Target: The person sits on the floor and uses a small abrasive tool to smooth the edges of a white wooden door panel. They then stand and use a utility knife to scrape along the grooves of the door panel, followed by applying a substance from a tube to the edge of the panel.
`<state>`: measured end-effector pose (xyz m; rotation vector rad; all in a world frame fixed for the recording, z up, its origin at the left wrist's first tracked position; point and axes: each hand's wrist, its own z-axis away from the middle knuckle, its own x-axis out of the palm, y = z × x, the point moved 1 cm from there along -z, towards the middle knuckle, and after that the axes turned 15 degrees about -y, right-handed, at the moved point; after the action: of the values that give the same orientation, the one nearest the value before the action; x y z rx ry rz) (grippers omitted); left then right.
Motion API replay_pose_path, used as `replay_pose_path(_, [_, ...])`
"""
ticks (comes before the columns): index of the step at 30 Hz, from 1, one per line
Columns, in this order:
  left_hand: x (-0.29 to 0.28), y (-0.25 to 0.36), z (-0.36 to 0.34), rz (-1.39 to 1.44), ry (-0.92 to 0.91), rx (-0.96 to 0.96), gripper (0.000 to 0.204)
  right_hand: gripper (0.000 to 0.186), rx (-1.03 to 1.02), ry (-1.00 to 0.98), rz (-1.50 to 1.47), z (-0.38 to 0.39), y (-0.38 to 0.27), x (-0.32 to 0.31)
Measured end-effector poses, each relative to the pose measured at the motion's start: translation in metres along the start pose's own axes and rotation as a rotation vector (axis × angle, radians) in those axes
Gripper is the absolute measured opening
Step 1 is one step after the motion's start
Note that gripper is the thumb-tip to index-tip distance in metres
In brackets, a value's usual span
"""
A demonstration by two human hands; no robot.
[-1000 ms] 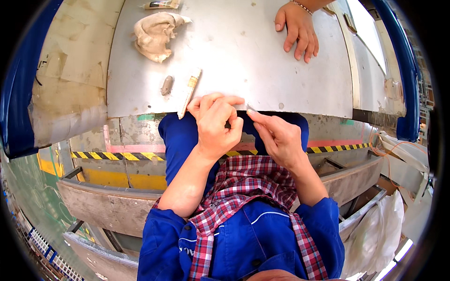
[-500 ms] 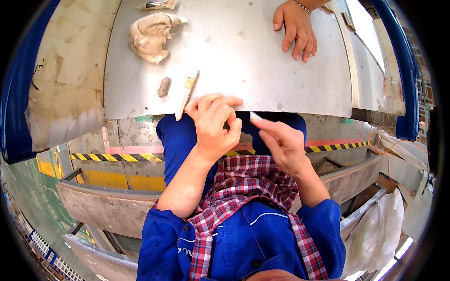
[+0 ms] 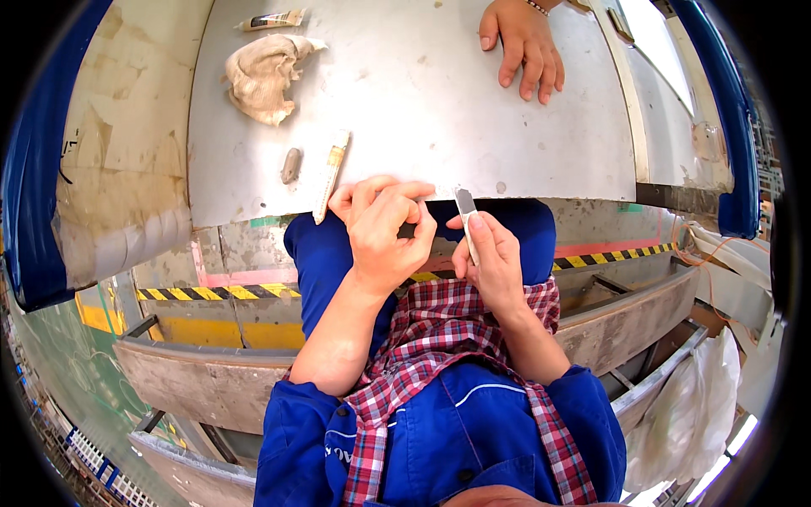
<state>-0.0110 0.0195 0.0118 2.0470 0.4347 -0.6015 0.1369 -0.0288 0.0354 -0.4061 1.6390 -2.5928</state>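
Observation:
My right hand [image 3: 494, 253] pinches a small flat blade [image 3: 465, 203] with a pale handle and a grey tip, which points up at the front edge of the metal tabletop [image 3: 405, 110]. At that edge, to its left, rests my left hand [image 3: 384, 224], closed with the fingers bent and the index finger reaching right. What it holds, if anything, is hidden. A slim white and yellow tube [image 3: 332, 173] lies just left of that hand, partly over the edge. Beside the tube is a grey, rounded lump [image 3: 291, 166].
A crumpled beige cloth [image 3: 263, 78] lies at the far left, with another tube [image 3: 272, 20] behind it. Another person's hand [image 3: 525, 52] rests flat at the far right. Blue posts [image 3: 733, 127] flank the table. A white plastic bag [image 3: 688, 414] hangs at lower right.
My right hand has drawn slightly left and turned, so the blade shows more fully. My left hand stays nearly in place. The view has shifted slightly.

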Motion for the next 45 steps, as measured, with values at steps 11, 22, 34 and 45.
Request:
replay_pose_path(11, [-0.001, 0.004, 0.0, 0.009, -0.002, 0.024, 0.026, 0.031, 0.012, 0.02, 0.137, -0.005, -0.002, 0.007])
replay_pose_path(22, [-0.003, 0.005, 0.001, 0.054, 0.035, 0.003, 0.027, 0.029, 0.032, -0.071, 0.068, -0.014, 0.0, 0.013])
replay_pose_path(34, [0.005, 0.014, -0.009, -0.02, 0.013, -0.071, 0.031, 0.011, -0.205, 0.223, 0.841, -0.012, 0.002, 0.012])
replay_pose_path(45, [0.005, 0.011, -0.007, -0.001, 0.003, -0.122, 0.024, 0.017, -0.178, 0.211, 0.811, -0.004, 0.0, 0.01])
